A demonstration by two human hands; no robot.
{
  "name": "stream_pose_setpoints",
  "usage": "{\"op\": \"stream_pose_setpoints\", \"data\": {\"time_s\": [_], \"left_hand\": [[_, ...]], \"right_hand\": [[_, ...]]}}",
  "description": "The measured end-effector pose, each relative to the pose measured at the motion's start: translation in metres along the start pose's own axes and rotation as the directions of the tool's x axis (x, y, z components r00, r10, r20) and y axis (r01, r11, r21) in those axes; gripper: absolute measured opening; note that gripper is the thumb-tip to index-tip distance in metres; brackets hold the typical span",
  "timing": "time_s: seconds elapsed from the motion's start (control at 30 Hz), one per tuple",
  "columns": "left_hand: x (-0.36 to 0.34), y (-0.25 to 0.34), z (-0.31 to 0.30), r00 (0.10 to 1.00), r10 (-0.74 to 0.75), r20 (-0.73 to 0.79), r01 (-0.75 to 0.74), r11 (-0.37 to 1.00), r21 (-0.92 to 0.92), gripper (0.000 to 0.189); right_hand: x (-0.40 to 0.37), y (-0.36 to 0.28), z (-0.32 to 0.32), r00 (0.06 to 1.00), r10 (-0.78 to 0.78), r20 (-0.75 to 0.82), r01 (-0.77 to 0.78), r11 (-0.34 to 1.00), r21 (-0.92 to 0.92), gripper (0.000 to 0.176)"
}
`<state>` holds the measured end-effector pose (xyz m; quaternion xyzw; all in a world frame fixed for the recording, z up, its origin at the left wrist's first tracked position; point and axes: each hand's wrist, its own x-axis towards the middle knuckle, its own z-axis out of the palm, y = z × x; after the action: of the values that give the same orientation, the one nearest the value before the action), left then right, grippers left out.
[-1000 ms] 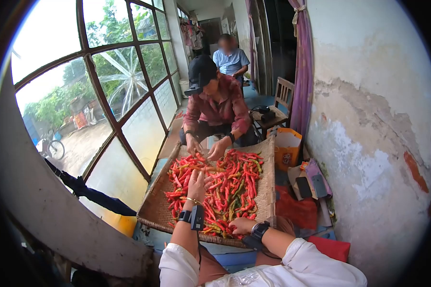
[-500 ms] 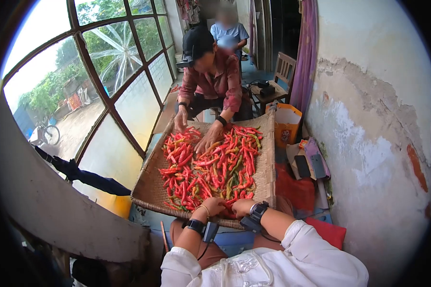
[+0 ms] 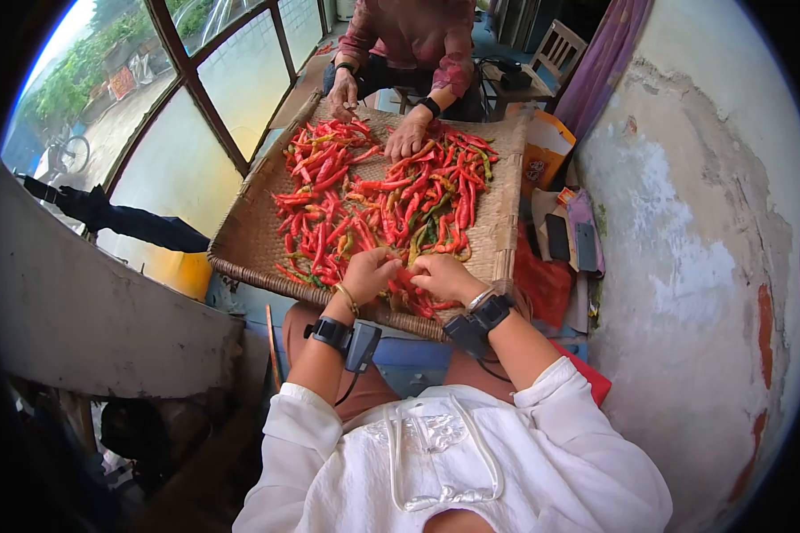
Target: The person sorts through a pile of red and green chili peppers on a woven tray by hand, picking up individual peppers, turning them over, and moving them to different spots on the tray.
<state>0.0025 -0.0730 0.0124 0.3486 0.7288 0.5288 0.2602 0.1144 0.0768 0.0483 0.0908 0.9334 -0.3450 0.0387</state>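
Observation:
A wide woven tray (image 3: 256, 233) rests in front of me, heaped with red chili peppers (image 3: 320, 233) and a few green ones. Over its near edge, my left hand (image 3: 371, 275) is closed, thumb and fingers pinched together among the peppers. My right hand (image 3: 446, 277) is just beside it, also in a pinch, its fingertips pointing at the left ones. Whatever is between the fingertips is too small or hidden to make out. Across the tray, another person's hand (image 3: 406, 135) rests on the peppers, while that person's other hand (image 3: 342, 92) hovers near the far left corner.
A folded dark umbrella (image 3: 142, 220) lies to the left below the windows. On the right are an orange and white bag (image 3: 542, 147), phones (image 3: 557, 236) and a peeling wall (image 3: 684, 240). A wooden chair (image 3: 556, 55) stands behind the tray.
My view has tilted down, so the tray appears higher and the seated person at the back is out of view. Both my hands stay close together over the near peppers, now slightly raised.

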Motion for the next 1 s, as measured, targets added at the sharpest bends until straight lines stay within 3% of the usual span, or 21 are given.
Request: {"op": "stream_pose_setpoints", "data": {"time_s": [0.03,0.1,0.17,0.23,0.27,0.3,0.33,0.37,0.4,0.43,0.5,0.53,0.57,0.63,0.73,0.83,1.0], "left_hand": [[-0.001,0.007,-0.001,0.999,-0.043,0.001,0.043,0.992,-0.119,0.020],[0.000,0.007,-0.002,0.994,-0.051,-0.093,0.026,0.967,-0.252,0.021],[0.001,0.006,-0.004,0.989,-0.061,-0.135,0.034,0.979,-0.200,0.020],[0.001,0.003,-0.001,0.991,-0.028,-0.131,0.024,0.999,-0.035,0.018],[0.001,0.001,-0.002,0.990,-0.037,-0.133,0.032,0.999,-0.041,0.018],[0.003,-0.002,-0.002,0.989,-0.048,-0.137,0.050,0.999,0.010,0.018],[0.004,-0.003,-0.002,0.988,-0.062,-0.138,0.071,0.996,0.060,0.017],[0.003,-0.004,-0.001,0.979,-0.087,-0.184,0.086,0.996,-0.014,0.019],[0.005,-0.008,-0.001,0.978,-0.098,-0.186,0.097,0.995,-0.016,0.019],[0.007,-0.013,-0.001,0.976,-0.110,-0.189,0.108,0.994,-0.019,0.019],[0.009,-0.016,-0.003,0.976,-0.106,-0.191,0.118,0.992,0.053,0.019],[0.008,-0.013,-0.003,0.984,-0.074,-0.161,0.097,0.986,0.138,0.017],[0.006,-0.011,-0.002,0.991,-0.049,-0.126,0.076,0.973,0.219,0.015],[0.009,-0.018,0.000,0.989,-0.061,-0.137,0.085,0.980,0.178,0.016],[0.008,-0.016,0.000,0.992,-0.063,-0.108,0.090,0.959,0.270,0.017],[0.011,-0.024,0.002,1.000,-0.002,-0.003,0.002,0.950,0.312,0.019],[0.008,-0.008,-0.002,0.996,-0.084,0.038,0.073,0.971,0.226,0.020]], "right_hand": [[0.000,0.004,0.000,1.000,-0.004,0.024,0.000,0.988,0.152,0.019],[0.001,0.016,-0.004,0.998,-0.013,0.062,-0.001,0.975,0.222,0.019],[-0.001,0.012,-0.019,0.935,0.168,0.312,-0.294,0.859,0.419,0.021],[0.003,0.010,-0.033,0.900,0.192,0.392,-0.361,0.833,0.420,0.024],[0.008,0.006,-0.043,0.912,0.215,0.350,-0.354,0.843,0.404,0.024],[0.022,0.016,-0.046,0.935,0.186,0.303,-0.323,0.801,0.504,0.030],[0.026,0.006,-0.056,0.975,0.143,0.167,-0.219,0.693,0.687,0.042],[0.035,0.003,-0.060,0.992,0.123,-0.039,-0.033,0.537,0.843,0.054],[0.042,0.005,-0.064,0.966,0.157,-0.203,0.068,0.608,0.791,0.062],[0.052,0.013,-0.061,0.935,0.161,-0.317,0.032,0.850,0.526,0.059],[0.054,0.025,-0.039,0.985,0.095,-0.145,-0.066,0.979,0.194,0.050],[0.050,0.017,-0.028,1.000,-0.006,-0.019,0.008,0.991,0.136,0.042],[0.045,0.012,-0.019,0.962,0.074,0.264,-0.152,0.945,0.290,0.043],[0.040,0.009,0.007,0.972,-0.009,0.235,0.028,0.997,-0.077,0.043],[0.039,0.017,0.036,0.989,-0.078,0.122,0.087,0.994,-0.063,0.039],[0.046,0.025,0.038,0.976,-0.035,0.216,0.037,0.999,-0.008,0.033],[0.037,0.024,0.032,0.976,0.001,0.219,0.003,1.000,-0.018,0.021]]}}
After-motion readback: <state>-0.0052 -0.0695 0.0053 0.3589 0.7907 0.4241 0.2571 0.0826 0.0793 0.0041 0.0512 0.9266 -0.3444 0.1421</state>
